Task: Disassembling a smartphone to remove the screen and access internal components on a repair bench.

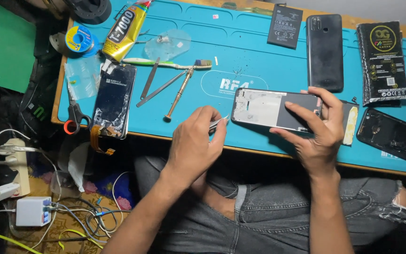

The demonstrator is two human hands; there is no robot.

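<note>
The right hand (318, 129) holds the flat grey phone frame with no screen (276, 109) tight, just above the blue rubber work mat (259, 51). The left hand (194, 143) pinches thin silver metal tweezers (218, 123), wrist bent, tips near the frame's left end. It is best to keep the frame steady and move the tips slowly.

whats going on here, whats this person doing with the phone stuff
A person sits at a blue work mat with phone parts on it. Their right hand holds a bare phone frame just above the mat, thumb pressed on its dark part. Their left hand pinches metal tweezers, tips pointing toward the frame's left end. A cracked screen, glue tube, screwdriver and battery lie around.
</note>
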